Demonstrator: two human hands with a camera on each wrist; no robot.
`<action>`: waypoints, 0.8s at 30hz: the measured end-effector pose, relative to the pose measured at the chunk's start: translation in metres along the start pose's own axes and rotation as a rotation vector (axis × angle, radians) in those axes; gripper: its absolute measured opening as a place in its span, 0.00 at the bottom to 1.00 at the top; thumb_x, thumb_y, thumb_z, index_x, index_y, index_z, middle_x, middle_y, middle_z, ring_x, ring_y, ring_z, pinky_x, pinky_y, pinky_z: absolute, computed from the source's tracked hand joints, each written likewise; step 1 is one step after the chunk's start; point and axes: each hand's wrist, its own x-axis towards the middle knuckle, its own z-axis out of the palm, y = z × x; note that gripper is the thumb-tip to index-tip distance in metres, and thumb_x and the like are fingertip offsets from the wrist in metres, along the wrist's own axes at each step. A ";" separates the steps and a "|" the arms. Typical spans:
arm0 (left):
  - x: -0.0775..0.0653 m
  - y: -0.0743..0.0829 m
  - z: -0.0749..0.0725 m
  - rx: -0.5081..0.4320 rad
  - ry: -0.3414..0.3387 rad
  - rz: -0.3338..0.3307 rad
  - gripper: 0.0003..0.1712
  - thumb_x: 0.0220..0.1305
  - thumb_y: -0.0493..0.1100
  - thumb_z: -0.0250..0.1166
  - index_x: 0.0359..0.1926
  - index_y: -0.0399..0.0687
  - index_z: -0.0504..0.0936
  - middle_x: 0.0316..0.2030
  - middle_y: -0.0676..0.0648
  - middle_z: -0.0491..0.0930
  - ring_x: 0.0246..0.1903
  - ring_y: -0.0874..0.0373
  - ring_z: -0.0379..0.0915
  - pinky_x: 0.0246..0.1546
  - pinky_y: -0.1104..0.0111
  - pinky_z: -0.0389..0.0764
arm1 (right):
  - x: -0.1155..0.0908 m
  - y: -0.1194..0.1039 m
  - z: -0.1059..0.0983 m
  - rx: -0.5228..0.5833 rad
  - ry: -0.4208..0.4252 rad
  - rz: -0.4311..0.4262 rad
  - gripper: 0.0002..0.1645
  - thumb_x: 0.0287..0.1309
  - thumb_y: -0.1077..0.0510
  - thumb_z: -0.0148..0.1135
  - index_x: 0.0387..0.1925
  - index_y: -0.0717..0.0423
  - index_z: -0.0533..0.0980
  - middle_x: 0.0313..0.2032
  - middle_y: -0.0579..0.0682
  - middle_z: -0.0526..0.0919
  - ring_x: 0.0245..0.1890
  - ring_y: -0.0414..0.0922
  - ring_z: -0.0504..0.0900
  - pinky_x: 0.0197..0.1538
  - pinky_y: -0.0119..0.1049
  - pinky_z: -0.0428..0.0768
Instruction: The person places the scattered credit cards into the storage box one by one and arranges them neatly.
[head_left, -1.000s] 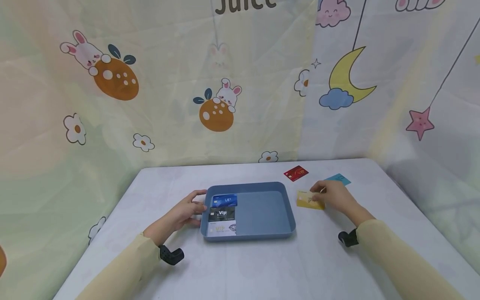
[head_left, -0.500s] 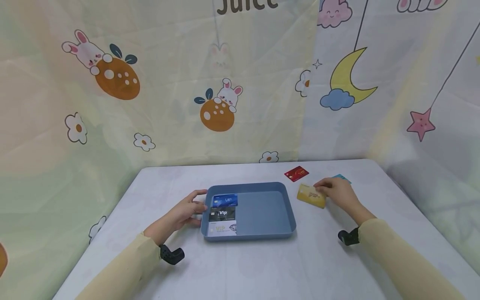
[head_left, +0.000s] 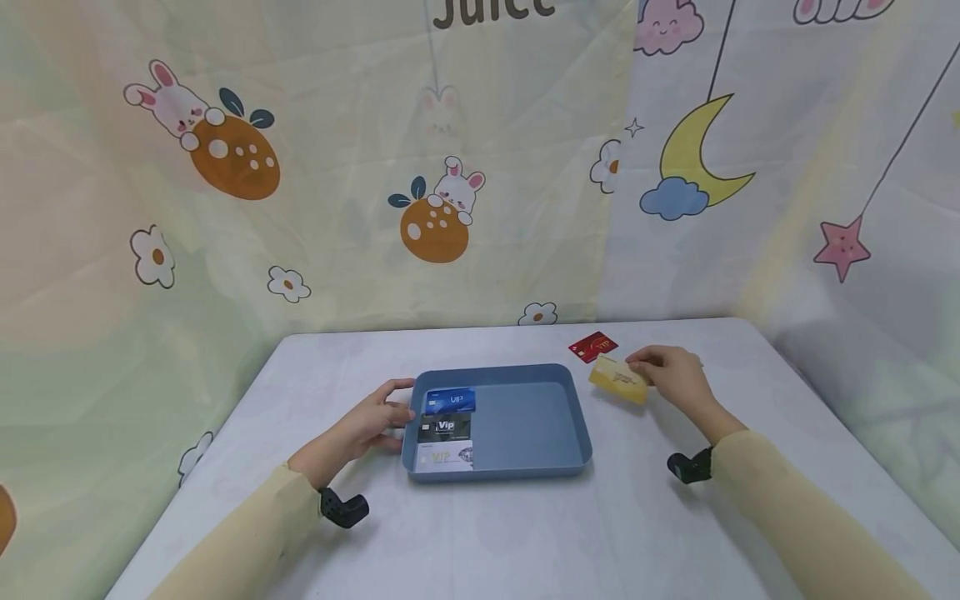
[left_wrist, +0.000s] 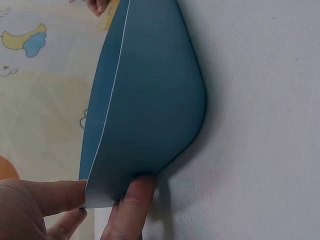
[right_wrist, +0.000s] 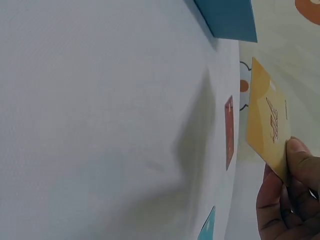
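In the head view my right hand (head_left: 671, 375) pinches a gold VIP card (head_left: 618, 379) between thumb and fingers at its right end. The right wrist view shows this gold card (right_wrist: 268, 117) held up off the table and tilted, its shadow on the cloth. My left hand (head_left: 373, 423) rests against the left side of the blue tray (head_left: 525, 475), fingers spread along the outer wall; in the left wrist view fingertips touch the tray wall (left_wrist: 155, 90). Inside the tray, a blue card (head_left: 450, 401), a black card (head_left: 444, 428) and a white card (head_left: 444, 457) lie stacked along the left side.
A red card (head_left: 592, 347) lies on the table behind the gold one. The teal card (right_wrist: 207, 227) shows in the right wrist view; in the head view my right hand covers it. White cloth covers the table (head_left: 480, 542), with a printed curtain (head_left: 337, 167) behind.
My right hand has raised the gold card from the table and shifted it slightly away from me, so it now comes up near the red card. The left hand and tray stay put.
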 end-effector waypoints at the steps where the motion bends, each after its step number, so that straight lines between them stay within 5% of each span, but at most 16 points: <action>1: 0.000 0.000 0.000 -0.001 -0.002 0.000 0.41 0.70 0.33 0.62 0.78 0.62 0.60 0.70 0.31 0.68 0.59 0.41 0.75 0.37 0.59 0.88 | 0.000 -0.001 0.000 -0.001 0.000 0.005 0.17 0.74 0.54 0.61 0.54 0.61 0.82 0.53 0.65 0.84 0.45 0.55 0.81 0.47 0.42 0.84; 24: -0.002 0.002 0.001 0.006 -0.003 0.004 0.40 0.69 0.33 0.62 0.78 0.61 0.61 0.69 0.31 0.68 0.58 0.42 0.76 0.36 0.60 0.87 | -0.004 -0.038 0.010 0.033 -0.059 -0.008 0.18 0.72 0.54 0.63 0.53 0.65 0.82 0.45 0.62 0.86 0.37 0.50 0.81 0.37 0.34 0.79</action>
